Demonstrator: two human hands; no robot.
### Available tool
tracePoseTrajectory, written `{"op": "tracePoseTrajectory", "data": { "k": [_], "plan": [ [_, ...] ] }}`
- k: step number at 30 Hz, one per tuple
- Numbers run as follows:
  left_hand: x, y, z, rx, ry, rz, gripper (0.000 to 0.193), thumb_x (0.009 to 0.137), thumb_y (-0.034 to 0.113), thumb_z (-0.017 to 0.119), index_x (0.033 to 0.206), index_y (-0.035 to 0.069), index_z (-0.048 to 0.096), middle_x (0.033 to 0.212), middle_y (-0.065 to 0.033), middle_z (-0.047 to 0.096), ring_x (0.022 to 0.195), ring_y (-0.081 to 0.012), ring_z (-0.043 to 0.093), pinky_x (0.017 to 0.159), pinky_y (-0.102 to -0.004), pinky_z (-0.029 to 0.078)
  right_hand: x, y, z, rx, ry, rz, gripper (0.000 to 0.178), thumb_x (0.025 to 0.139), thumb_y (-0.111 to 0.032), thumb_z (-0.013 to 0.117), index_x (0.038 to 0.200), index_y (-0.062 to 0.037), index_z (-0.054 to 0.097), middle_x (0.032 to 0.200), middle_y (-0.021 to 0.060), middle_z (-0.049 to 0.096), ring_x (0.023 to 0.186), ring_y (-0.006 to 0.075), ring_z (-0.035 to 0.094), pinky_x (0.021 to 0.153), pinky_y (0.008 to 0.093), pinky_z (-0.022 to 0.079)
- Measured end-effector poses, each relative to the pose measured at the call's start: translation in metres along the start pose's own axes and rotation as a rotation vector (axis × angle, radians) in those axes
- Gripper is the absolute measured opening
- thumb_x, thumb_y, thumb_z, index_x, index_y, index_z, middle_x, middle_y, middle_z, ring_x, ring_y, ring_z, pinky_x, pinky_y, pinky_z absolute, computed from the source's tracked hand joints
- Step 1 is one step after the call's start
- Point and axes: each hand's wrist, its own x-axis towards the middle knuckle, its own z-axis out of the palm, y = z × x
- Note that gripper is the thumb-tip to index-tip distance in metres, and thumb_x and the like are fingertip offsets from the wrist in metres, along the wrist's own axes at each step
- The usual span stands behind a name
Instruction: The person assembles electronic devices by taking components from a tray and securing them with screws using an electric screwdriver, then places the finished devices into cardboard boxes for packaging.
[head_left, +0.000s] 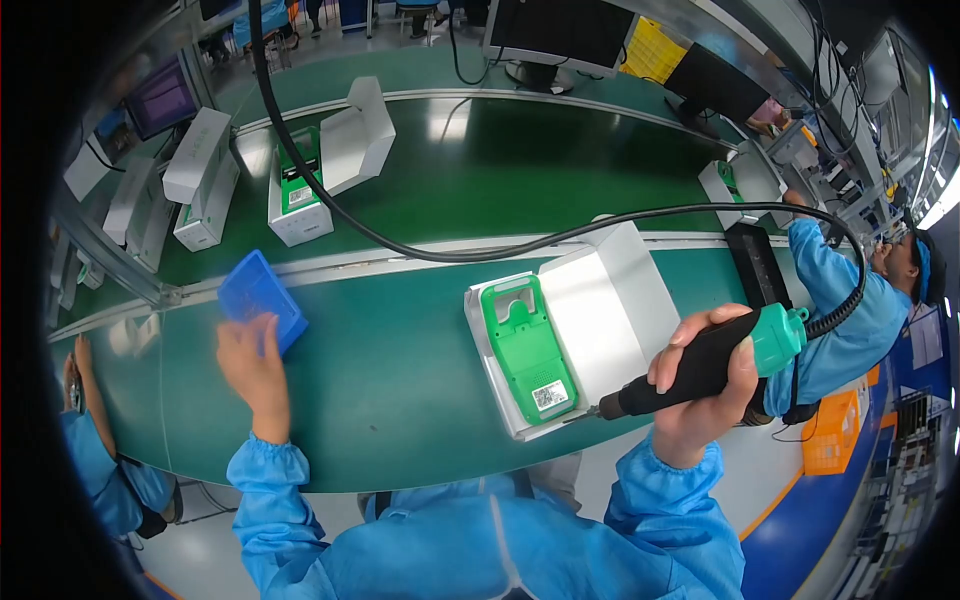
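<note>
My right hand (705, 390) is wrapped round an electric screwdriver (690, 375) with a black grip and a teal end, its cable rising from the back. The screwdriver's tip points left, by the lower right corner of a green device (527, 350). That device has a rectangular opening at its top and a printed white label, and it lies in an open white box (615, 290) with the lid folded back to the right. My left hand (250, 365) is at the near left edge of a shallow blue tray (262, 295). Its fingers are blurred, and whether they hold anything is unclear.
The black cable (450, 255) arches across the bench (400, 400). Beyond a metal rail, another open box (300, 220) with a green device stands on the far conveyor, beside closed white boxes (205, 170). A co-worker (840, 310) is at right; another person's hands (82, 380) show at left.
</note>
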Motion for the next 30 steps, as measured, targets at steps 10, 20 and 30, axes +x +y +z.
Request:
{"op": "tracePoseTrajectory", "data": {
  "k": [10, 20, 30],
  "plan": [
    [-0.024, 0.173, 0.018, -0.672, -0.585, 0.445, 0.028, 0.064, 0.022, 0.076, 0.086, 0.009, 0.065, 0.076, -0.0059, 0.047, 0.075, -0.0234, 0.049, 0.066, -0.0339, 0.037, -0.001, 0.004, 0.012, 0.057, -0.037, 0.151, 0.035, 0.082, -0.027, 0.056, 0.102, -0.0005, 0.044, 0.078, 0.0203, 0.058, 0.046, 0.0177, 0.053, 0.045, 0.0253, 0.045],
    [-0.019, 0.180, 0.020, -0.805, -0.851, 0.144, 0.024, 0.067, 0.021, 0.075, 0.076, 0.007, 0.058, 0.073, -0.0086, 0.050, 0.066, -0.0239, 0.053, 0.056, -0.0360, 0.041, -0.001, 0.015, 0.001, -0.063, -0.001, 0.409, 0.034, 0.084, -0.025, 0.055, 0.105, 0.0004, 0.046, 0.078, 0.0150, 0.059, 0.046, 0.0159, 0.053, 0.045, 0.0234, 0.044],
    [0.008, 0.115, 0.010, -0.692, -0.674, -0.103, 0.016, 0.079, 0.016, 0.064, 0.074, 0.002, 0.060, 0.064, -0.0084, 0.057, 0.051, -0.0205, 0.053, 0.048, -0.0316, 0.041, 0.013, 0.067, 0.019, -0.220, -0.357, 0.992, 0.050, 0.085, -0.029, 0.057, 0.118, 0.0058, 0.042, 0.100, 0.0155, 0.061, 0.047, 0.0134, 0.055, 0.042, 0.0246, 0.047]
  ]
}}
